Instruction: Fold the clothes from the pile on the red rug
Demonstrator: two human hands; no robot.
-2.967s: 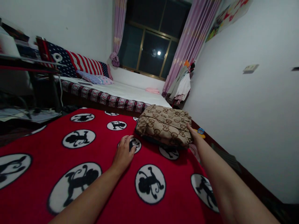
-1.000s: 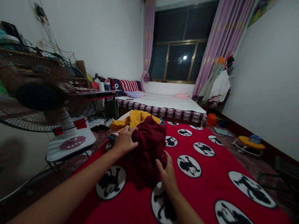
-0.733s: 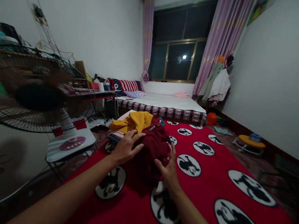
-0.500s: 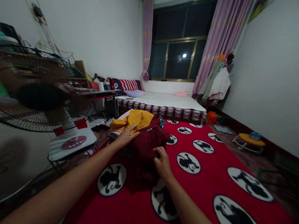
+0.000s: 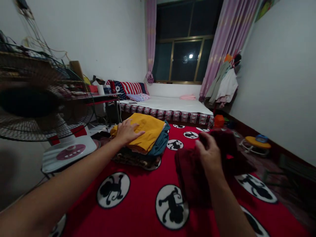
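Observation:
My left hand (image 5: pixel 127 132) lies on a folded yellow garment (image 5: pixel 148 126), its fingers spread. Under the yellow cloth, a stack of folded clothes shows teal fabric (image 5: pixel 159 141) and a dark patterned piece (image 5: pixel 133 159). To the right, my right hand (image 5: pixel 209 154) has its fingers curled on a dark red garment (image 5: pixel 190 174), partly smeared by motion. One part of that garment hangs over the red blanket (image 5: pixel 143 194), and another swings out past the hand. The hand hides where its fingers meet the cloth.
At left an electric fan (image 5: pixel 32 102) stands beside a cluttered desk (image 5: pixel 101 96). A second bed (image 5: pixel 168 103) lies under the window. A yellow stool (image 5: pixel 255 142) is on the floor at right, with clothes (image 5: pixel 225 85) hanging behind it.
My right hand has drawn the dark red garment off the stack and to the right, uncovering the yellow garment. My left hand now rests on the yellow one. The view has shifted slightly.

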